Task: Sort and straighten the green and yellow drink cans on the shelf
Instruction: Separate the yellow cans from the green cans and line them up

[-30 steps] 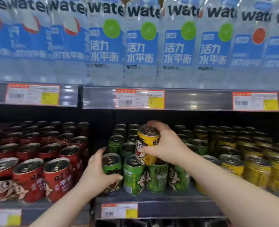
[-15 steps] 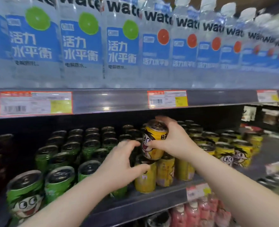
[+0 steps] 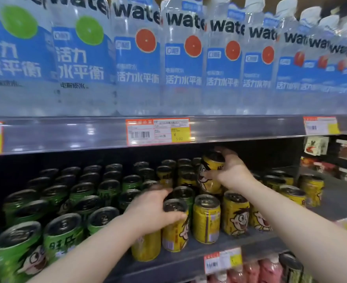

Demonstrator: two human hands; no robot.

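Left hand (image 3: pixel 152 211), off the green cans (image 3: pixel 62 231), is now gripping a front-row yellow can (image 3: pixel 175 233) below the orange price tag (image 3: pixel 157 131) while right hand (image 3: pixel 232 173) is still clamping the lifted yellow can (image 3: pixel 209 174) just under that tag; rigid, slick, probably full, so wrapping the sidewall is looking safest.

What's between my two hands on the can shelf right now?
Head view: upright yellow metal drink cans between left hand and right hand.

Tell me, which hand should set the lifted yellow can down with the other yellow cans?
Probably the right hand: it grips the lifted yellow can just above the standing yellow cans. The left hand is busy, holding a front yellow can.
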